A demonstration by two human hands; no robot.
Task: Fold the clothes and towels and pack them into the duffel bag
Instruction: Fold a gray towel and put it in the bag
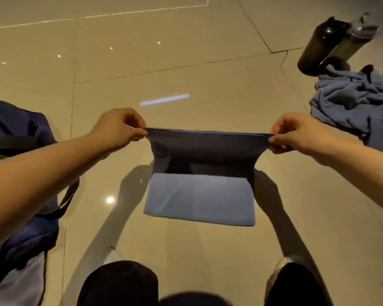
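Note:
A blue towel point(199, 195) lies partly on the tiled floor in front of me, its far half lifted up. My left hand point(119, 127) pinches the raised edge's left corner and my right hand point(296, 133) pinches the right corner, so the edge is stretched taut between them. A navy duffel bag point(16, 129) with a dark strap sits on the floor at the left, partly behind my left forearm. A crumpled heap of blue cloth point(354, 100) lies at the right.
Two dark bottles point(327, 43) lie on the floor at the far right, just beyond the crumpled cloth. My knees in dark trousers point(119, 283) fill the bottom edge. Glossy beige floor tiles point(164, 62) stretch ahead.

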